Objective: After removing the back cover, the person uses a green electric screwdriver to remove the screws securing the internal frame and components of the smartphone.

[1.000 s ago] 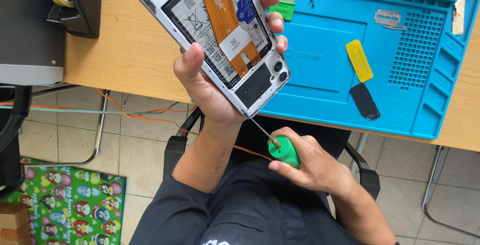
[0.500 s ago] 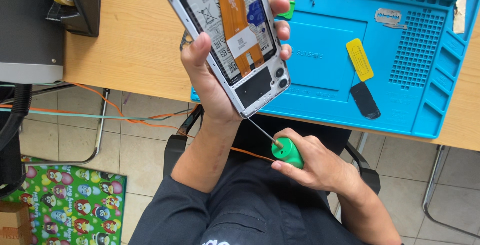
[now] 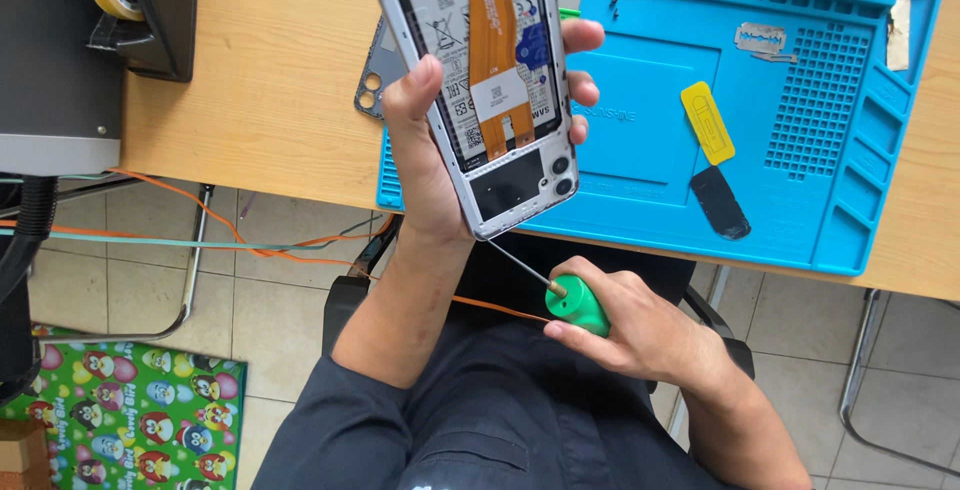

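Note:
My left hand (image 3: 432, 165) grips an opened smartphone (image 3: 480, 90) with its back cover off, showing an orange flex cable and a white battery. The phone is held upright over the front edge of a blue repair mat (image 3: 640, 130). My right hand (image 3: 640, 335) is shut on a green-handled screwdriver (image 3: 572, 305). Its thin metal shaft points up and left, with the tip at the phone's lower corner. The phone's grey back cover (image 3: 372, 75) lies on the desk, partly hidden behind my left hand.
On the mat lie a yellow pry tool (image 3: 707, 122), a black pick (image 3: 720, 202) and a razor blade (image 3: 758, 38). A tape dispenser (image 3: 140, 0) stands at the desk's far left. Orange and teal cables (image 3: 200, 235) run below the wooden desk (image 3: 270, 100).
My left hand has swung the phone from tilted to nearly upright and shifted it slightly right. The screwdriver stayed under the phone's lower corner.

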